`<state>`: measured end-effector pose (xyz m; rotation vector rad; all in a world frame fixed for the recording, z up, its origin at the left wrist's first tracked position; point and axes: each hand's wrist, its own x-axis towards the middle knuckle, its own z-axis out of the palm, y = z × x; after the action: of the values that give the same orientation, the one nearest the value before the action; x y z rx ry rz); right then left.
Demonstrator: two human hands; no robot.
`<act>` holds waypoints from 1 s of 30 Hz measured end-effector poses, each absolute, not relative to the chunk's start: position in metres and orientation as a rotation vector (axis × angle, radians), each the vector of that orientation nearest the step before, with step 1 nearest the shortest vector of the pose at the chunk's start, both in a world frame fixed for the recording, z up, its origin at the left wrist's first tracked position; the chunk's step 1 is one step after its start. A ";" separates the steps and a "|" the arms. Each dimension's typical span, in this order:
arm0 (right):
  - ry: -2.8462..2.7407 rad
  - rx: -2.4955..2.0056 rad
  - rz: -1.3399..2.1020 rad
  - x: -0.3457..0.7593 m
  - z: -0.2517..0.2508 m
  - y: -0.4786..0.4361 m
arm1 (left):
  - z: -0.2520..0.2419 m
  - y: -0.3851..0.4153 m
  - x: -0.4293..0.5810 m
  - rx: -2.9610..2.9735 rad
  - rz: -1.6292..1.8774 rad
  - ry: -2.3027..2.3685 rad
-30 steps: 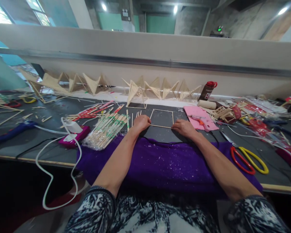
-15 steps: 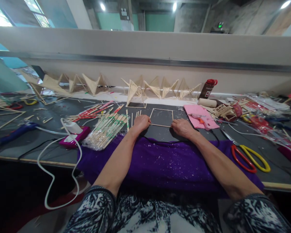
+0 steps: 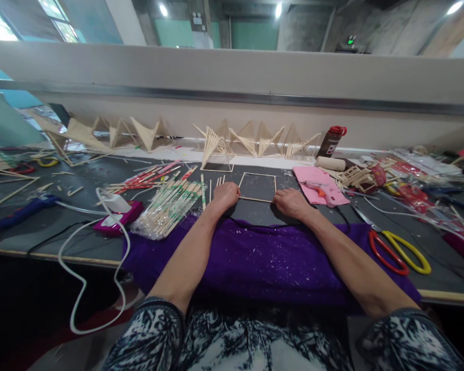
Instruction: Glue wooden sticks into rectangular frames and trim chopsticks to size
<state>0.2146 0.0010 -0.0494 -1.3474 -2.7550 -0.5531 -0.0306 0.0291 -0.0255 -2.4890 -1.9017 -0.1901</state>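
A square frame of thin wooden sticks (image 3: 257,199) lies on the dark table (image 3: 255,214) between my hands. My left hand (image 3: 226,197) is closed at its near left corner, with the fingertips pinching the stick there. At the near right corner my right hand (image 3: 292,202) pinches the frame in the same way. Several short loose sticks (image 3: 220,181) lie just beyond my left hand. A purple cloth (image 3: 266,257) with pale crumbs on it covers the table's front edge under my forearms.
Left are packaged chopsticks (image 3: 170,208), a magenta power strip (image 3: 118,220) with a white cable, and a blue glue gun (image 3: 29,211). Right are a pink cloth (image 3: 311,178) bearing a glue gun (image 3: 322,191), and red-and-yellow scissors (image 3: 398,252). Stick models (image 3: 216,147) line the back, near a bottle (image 3: 330,141).
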 end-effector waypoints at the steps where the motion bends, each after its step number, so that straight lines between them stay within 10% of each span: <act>1: -2.751 -1.350 -0.552 0.215 -0.049 0.001 | -0.025 0.029 -0.030 -2.488 -0.180 -1.909; 30: -2.749 -1.414 -0.506 0.213 -0.047 -0.002 | -0.029 0.039 -0.034 -2.316 -0.336 -2.338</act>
<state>0.2126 -0.0023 -0.0470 -1.4140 -2.7486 -0.5059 -0.0344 0.0391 -0.0294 -2.3160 -2.3383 -0.3358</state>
